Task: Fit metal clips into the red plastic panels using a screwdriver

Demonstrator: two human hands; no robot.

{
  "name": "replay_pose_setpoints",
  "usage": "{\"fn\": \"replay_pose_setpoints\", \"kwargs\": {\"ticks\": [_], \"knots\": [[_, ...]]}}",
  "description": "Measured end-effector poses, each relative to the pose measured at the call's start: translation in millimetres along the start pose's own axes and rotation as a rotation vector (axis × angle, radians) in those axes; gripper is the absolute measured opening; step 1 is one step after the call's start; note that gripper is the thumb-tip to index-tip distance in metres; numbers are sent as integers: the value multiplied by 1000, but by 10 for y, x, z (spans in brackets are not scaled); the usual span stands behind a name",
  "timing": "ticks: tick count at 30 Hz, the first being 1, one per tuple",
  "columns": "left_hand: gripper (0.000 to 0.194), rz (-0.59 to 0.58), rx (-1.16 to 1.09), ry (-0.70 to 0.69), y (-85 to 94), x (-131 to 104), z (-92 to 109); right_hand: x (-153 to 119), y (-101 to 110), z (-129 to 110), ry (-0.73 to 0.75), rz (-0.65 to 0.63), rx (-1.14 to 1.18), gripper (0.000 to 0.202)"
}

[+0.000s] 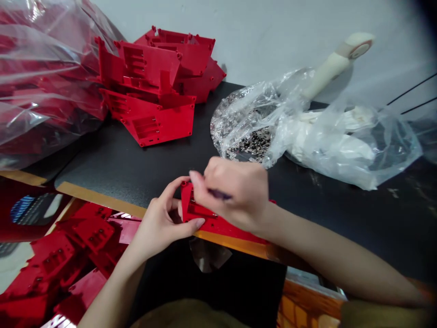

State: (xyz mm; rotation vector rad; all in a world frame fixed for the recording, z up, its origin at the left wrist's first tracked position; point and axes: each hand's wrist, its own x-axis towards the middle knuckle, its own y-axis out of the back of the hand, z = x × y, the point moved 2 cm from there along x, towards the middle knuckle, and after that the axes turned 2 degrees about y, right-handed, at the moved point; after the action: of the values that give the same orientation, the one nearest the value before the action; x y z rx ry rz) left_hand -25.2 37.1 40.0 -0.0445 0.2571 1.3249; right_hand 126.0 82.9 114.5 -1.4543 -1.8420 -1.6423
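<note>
A red plastic panel (235, 228) with spring-fitted battery slots lies at the front edge of the black table. My left hand (164, 216) grips its left end, thumb on top and fingers curled round the far side. Over the panel, my right hand (235, 189) is closed in a fist, slightly blurred. A small dark thing (220, 194) shows between its fingers; most of it is hidden, so its kind cannot be told. Beyond the right hand, a clear plastic bag (252, 114) holds many small shiny metal pieces.
Similar red panels (160, 86) are stacked against the wall. A large clear bag (44, 91) of red parts stands at the left. Below the table's left edge lie more red panels (64, 255). A cream-coloured handle (332, 68) and a bag of white items (344, 141) are at the right.
</note>
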Motion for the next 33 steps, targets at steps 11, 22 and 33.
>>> {"fn": "replay_pose_setpoints", "kwargs": {"ticks": [11,22,33], "knots": [[90,-23,-45,7,17,-13,27,14,-180,460,-695,107,716,31],[88,-49,-39,-2,27,-39,32,34,-108,330,-466,30,569,26],[85,-24,-49,-22,15,-29,32,-30,-67,30,9,36,312,27]]}}
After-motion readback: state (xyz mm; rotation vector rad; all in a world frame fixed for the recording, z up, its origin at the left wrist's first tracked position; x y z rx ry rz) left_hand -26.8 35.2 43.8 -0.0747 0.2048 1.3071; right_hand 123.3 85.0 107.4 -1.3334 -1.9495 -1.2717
